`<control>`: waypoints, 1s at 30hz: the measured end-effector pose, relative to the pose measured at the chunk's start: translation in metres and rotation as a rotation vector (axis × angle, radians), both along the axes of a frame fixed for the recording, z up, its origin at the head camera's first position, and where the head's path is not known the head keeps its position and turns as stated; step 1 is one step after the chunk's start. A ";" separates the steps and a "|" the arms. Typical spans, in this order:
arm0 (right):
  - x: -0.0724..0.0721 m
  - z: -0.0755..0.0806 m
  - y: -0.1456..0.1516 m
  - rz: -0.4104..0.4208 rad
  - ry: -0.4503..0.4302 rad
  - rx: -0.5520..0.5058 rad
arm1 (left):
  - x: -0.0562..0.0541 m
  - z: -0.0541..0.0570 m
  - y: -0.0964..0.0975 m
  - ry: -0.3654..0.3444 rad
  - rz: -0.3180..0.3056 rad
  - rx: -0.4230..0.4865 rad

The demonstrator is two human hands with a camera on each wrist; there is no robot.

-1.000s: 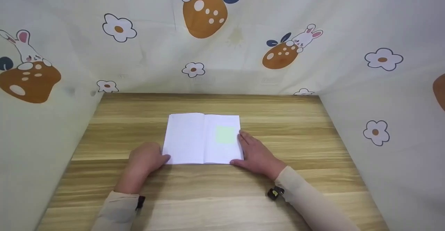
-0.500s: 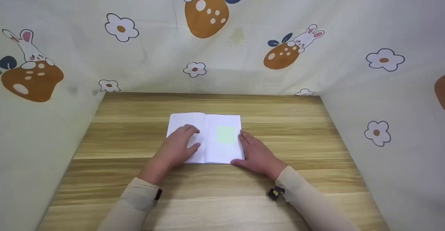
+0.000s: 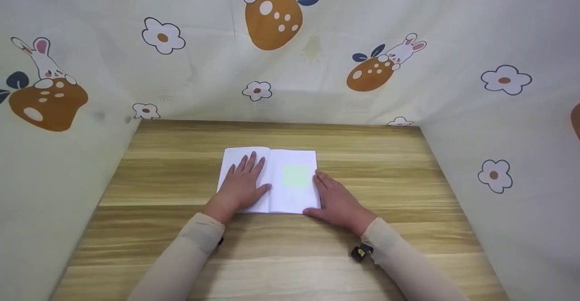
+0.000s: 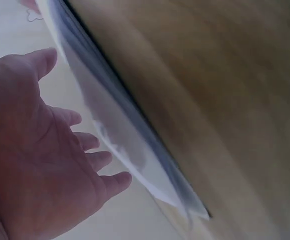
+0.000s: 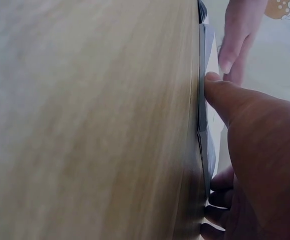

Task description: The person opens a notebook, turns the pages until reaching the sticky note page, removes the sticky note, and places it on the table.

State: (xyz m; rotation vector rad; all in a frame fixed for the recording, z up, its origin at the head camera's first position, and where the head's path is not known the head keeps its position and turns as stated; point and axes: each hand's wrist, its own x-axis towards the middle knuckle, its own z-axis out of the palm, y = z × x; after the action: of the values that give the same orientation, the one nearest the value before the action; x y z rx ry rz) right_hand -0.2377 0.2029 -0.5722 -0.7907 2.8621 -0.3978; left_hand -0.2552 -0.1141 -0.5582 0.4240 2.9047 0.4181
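An open notebook (image 3: 293,201) with blank white pages lies on the wooden table. A pale green sticky note (image 3: 296,176) is on its right page. Over the left page my left hand (image 3: 242,185) spreads its fingers, palm down; in the left wrist view the fingertips (image 4: 116,184) are close above the paper. My right hand (image 3: 339,202) holds the notebook's lower right corner, thumb on the page by the bottom edge and fingers against the right side. Seen from the right wrist, the thumb (image 5: 224,97) presses on the page while the other fingers bend beside the edge.
The wooden tabletop (image 3: 290,255) surrounds the notebook. Pale cloth walls (image 3: 208,65) printed with rabbits and flowers enclose the back and both sides. A small black device (image 3: 361,252) sits at the right sleeve's cuff.
My left hand has let go of the notebook's lower left corner, moved right and up over the left page, and spread its fingers. My right hand has stayed at the right edge.
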 end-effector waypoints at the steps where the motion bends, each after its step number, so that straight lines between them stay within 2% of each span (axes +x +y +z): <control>1: 0.000 0.000 0.000 0.002 -0.001 0.000 | -0.001 -0.001 0.000 -0.021 0.010 0.000; 7: 0.002 0.001 0.000 0.011 0.004 0.001 | -0.004 -0.003 0.000 -0.131 0.035 -0.025; 16: 0.000 0.000 0.000 0.033 0.017 -0.009 | -0.003 0.003 0.002 -0.160 0.050 -0.007; 22: -0.001 0.001 0.000 0.020 0.003 0.002 | -0.007 0.016 -0.004 -0.235 0.031 0.033; 26: -0.003 0.005 0.000 0.020 -0.006 -0.002 | -0.010 0.022 -0.005 -0.276 0.025 0.062; 30: -0.010 0.015 -0.001 0.005 0.034 -0.065 | -0.010 0.023 -0.005 -0.286 0.031 0.062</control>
State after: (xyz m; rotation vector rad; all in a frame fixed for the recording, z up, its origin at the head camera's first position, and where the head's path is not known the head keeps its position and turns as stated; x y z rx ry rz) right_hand -0.2475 0.2022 -0.5575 -0.8228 2.8909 -0.4832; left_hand -0.2654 -0.1195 -0.5356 0.3004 2.6290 0.5269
